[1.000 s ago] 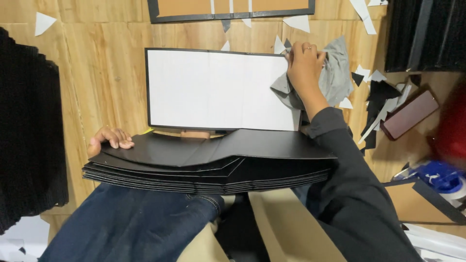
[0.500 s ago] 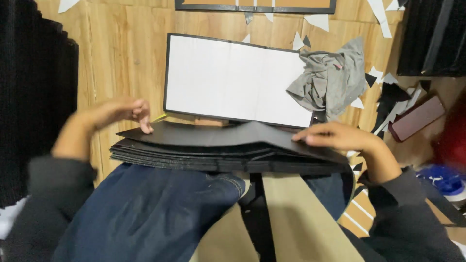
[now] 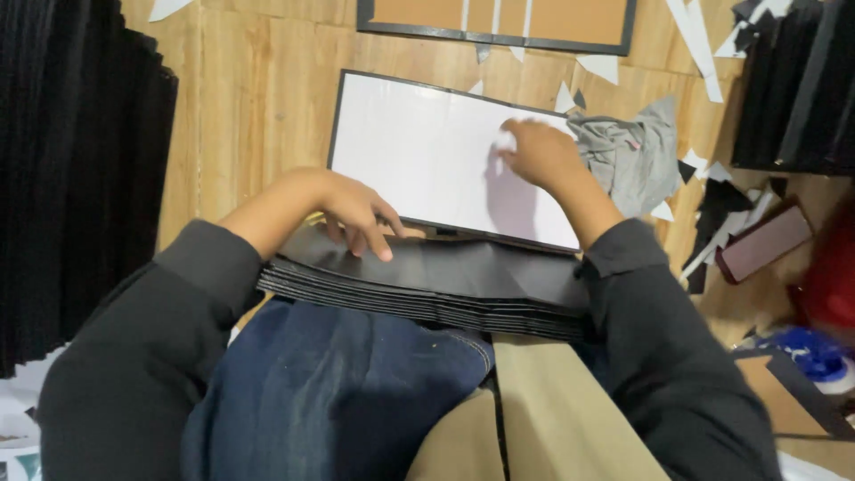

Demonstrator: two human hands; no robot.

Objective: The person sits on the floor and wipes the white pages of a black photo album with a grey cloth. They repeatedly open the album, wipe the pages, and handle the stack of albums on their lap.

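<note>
Meanwhile, the left hand [image 3: 356, 209] is lying open-fingered on the stack of black sheets [image 3: 427, 281]; the right hand [image 3: 539, 156], grip unclear, is pressing the white panel [image 3: 419, 156] beside a grey rag [image 3: 628, 156].

Two hands [image 3: 356, 209] [image 3: 543, 156] – one white board [image 3: 427, 156] – one grey rag [image 3: 632, 160].

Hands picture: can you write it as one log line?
left hand: fingers on stack of black sheets | right hand: on white board | grey cloth: beside right hand
</note>
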